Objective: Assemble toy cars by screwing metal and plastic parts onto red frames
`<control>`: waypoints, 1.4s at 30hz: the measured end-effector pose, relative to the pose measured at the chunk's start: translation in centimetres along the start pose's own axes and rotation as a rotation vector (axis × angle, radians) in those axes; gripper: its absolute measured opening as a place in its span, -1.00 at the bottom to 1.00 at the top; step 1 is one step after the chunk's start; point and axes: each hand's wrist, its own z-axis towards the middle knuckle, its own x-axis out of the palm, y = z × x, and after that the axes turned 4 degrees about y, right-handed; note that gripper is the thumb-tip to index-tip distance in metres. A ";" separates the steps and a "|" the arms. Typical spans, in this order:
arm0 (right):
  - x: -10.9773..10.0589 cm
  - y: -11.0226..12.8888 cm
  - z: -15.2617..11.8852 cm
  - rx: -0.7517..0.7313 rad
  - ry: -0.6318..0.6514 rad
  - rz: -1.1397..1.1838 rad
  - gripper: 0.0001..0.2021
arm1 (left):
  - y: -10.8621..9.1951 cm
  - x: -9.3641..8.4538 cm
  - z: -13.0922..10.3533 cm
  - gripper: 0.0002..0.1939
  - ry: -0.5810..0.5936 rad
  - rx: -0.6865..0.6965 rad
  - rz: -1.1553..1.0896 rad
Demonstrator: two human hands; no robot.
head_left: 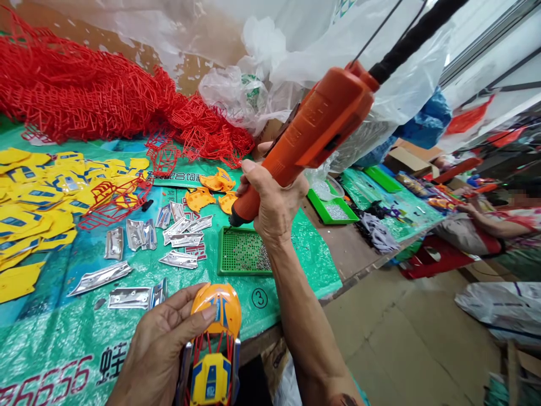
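My left hand (169,332) holds a toy car body (211,378) at the bottom centre, its thumb on the orange front cover (226,307). The body has a yellow and blue panel, red frame bars and silver sides. My right hand (274,200) is wrapped round an orange electric screwdriver (313,129), whose dark tip points down-left near the corner of a green tray (221,254) of small screws. The tip is apart from the toy. Silver plates (181,239) and loose orange covers (217,180) lie on the green sheet beyond my left hand.
Yellow panels (38,203) are piled at the left, with a heap of red frames (105,90) behind. Another green tray (338,211) stands right of the screwdriver. Plastic bags (262,51) hang at the back. At the far right another person's arm (486,220) shows.
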 end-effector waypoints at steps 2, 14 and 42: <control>-0.1 0.0 0.0 -0.025 -0.024 -0.028 -0.77 | -0.1 0.1 -0.1 -0.25 0.000 -0.001 -0.001; -0.4 -0.6 0.3 -0.013 -0.050 -0.033 -0.70 | -0.1 0.1 -0.1 -0.27 0.021 -0.009 0.008; -0.4 7.9 -2.2 -0.009 0.063 0.092 -0.87 | -0.2 0.4 -0.1 -0.50 0.096 0.145 -0.015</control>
